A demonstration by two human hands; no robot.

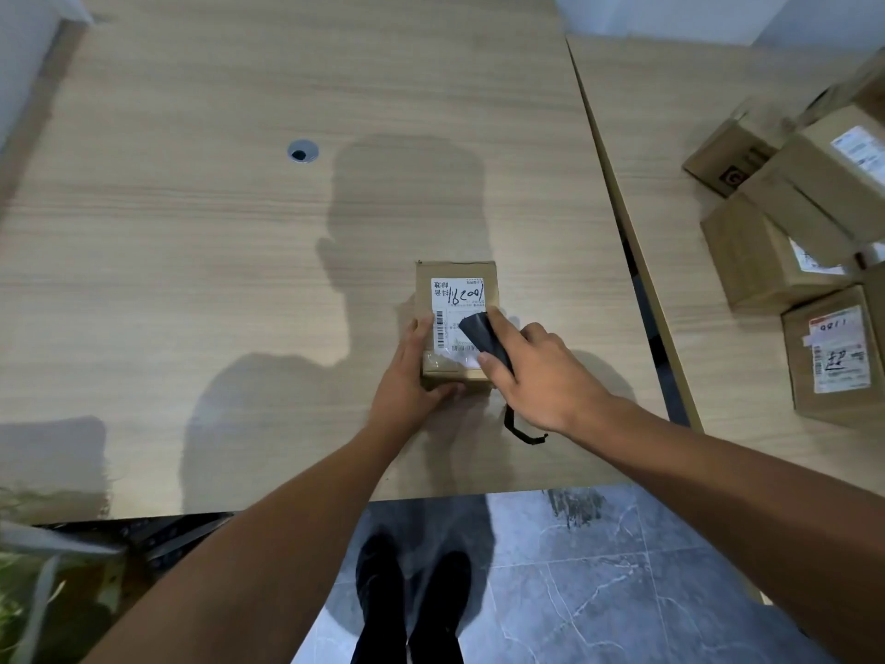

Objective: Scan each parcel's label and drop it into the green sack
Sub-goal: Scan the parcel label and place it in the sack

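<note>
You were on the scanning step. The parcel [452,299] sat flat on the table [239,232], near its front edge and right in front of you. Your left hand [407,376] grasped its near left corner, fingers up the side and thumb along the front face. Your right hand [546,376] was wrapped round a scanner [483,337], its nose held low over the lower half of the label [459,292].

The parcel was a small cardboard box, matte brown with square edges. The label was glossy white paper with 2 barcodes and handwritten digits. The scanner was dark and smooth, with a thin strap [519,431] dangling from it. The table was pale wood-grain laminate.

Next, I judge, you needed a clean read and then a 1-handed lift toward the sack. A blurred green shape [28,591] at your lower left may have been it
</note>
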